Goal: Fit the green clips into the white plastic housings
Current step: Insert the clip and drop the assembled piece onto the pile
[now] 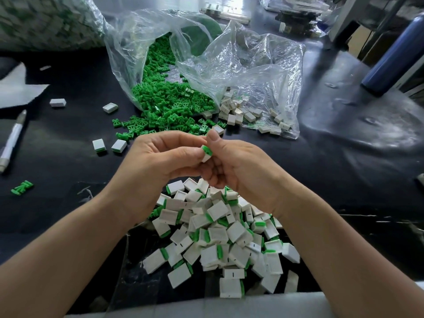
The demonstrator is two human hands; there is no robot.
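Left hand (pixel 160 154) and right hand (pixel 231 161) together over the pile (pixel 220 235), both pinching one white housing (pixel 205 157).

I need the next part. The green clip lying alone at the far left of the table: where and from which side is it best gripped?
Probably pinch the green clip across its two long edges, coming from straight above: it lies flat on the table with bare surface all round it.

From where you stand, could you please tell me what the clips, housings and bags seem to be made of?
Clips: matte green moulded plastic, probably, given crisp ribs. Housings: matte white plastic, sharp moulded edges. Bags: thin clear film, crinkled and glossy.
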